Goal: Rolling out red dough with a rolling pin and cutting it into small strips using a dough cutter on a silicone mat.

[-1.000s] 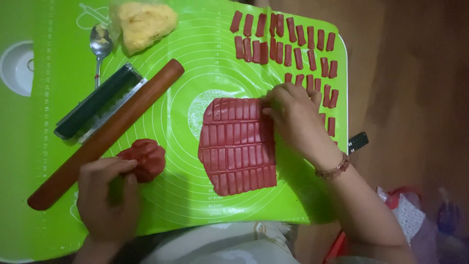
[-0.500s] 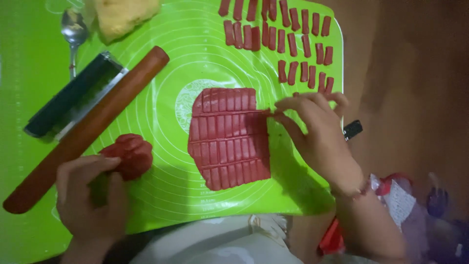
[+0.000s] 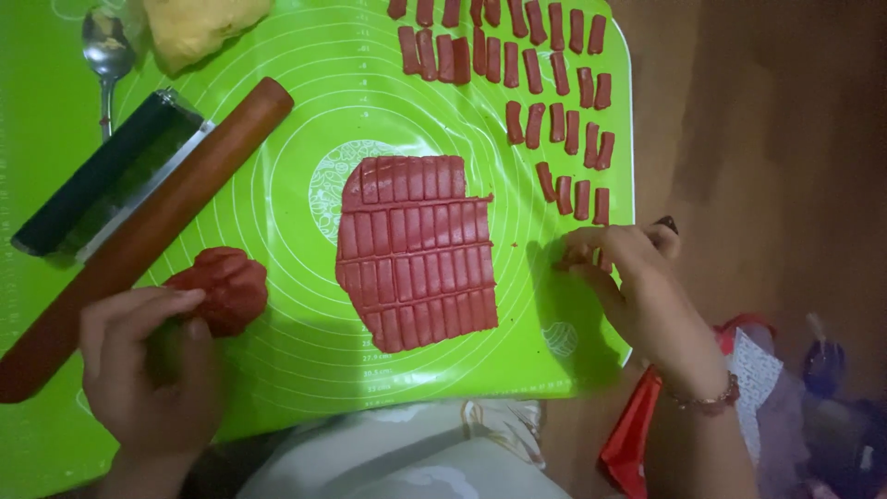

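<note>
A flat sheet of red dough [image 3: 418,249], scored into small rectangles, lies in the middle of the green mat [image 3: 305,360]. Many cut red strips [image 3: 554,111] stand in rows at the mat's upper right. My right hand [image 3: 633,282] rests at the mat's right edge, its fingertips pinched on a small red dough strip just below those rows. My left hand [image 3: 148,365] sits at the lower left with fingers curled, touching a lump of red dough [image 3: 222,286]. What the left hand holds is unclear.
A brown rolling pin [image 3: 139,240] lies diagonally at the left, beside a dark rectangular cutter tool [image 3: 102,180]. A spoon [image 3: 106,55] and a yellow dough lump [image 3: 199,28] sit at the top left. Wooden floor [image 3: 767,139] lies right of the mat.
My right hand has pulled away from the dough sheet's upper right corner and moved right and down to the mat's edge with a strip. The left hand has barely moved.
</note>
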